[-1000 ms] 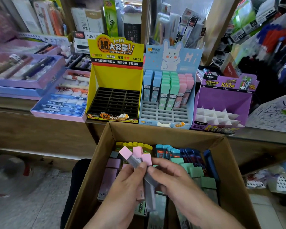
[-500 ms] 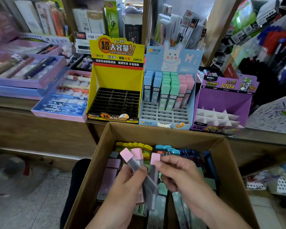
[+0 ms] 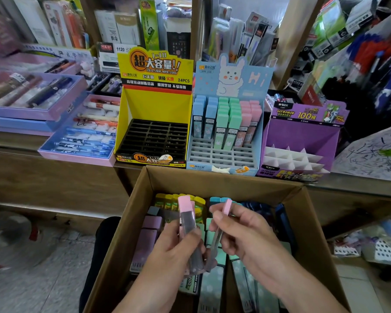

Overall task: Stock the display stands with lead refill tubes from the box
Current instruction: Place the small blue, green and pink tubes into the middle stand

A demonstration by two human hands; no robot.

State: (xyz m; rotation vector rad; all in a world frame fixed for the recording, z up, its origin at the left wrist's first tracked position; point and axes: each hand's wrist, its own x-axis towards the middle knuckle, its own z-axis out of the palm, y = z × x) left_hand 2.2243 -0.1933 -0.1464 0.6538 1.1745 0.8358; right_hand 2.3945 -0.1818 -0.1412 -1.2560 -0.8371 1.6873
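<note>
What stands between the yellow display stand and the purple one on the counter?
The light blue rabbit stand, with blue, green and pink tubes in its back rows, as the head view shows.

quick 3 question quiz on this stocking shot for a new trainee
1. True or false: the yellow stand is empty.
2. What cap colour have the tubes in the left hand and the tube pinched by the right hand? A blue, B pink, C green.
3. Which stand is already partly stocked?
Key: 1 true; 2 B; 3 the blue rabbit stand.
</note>
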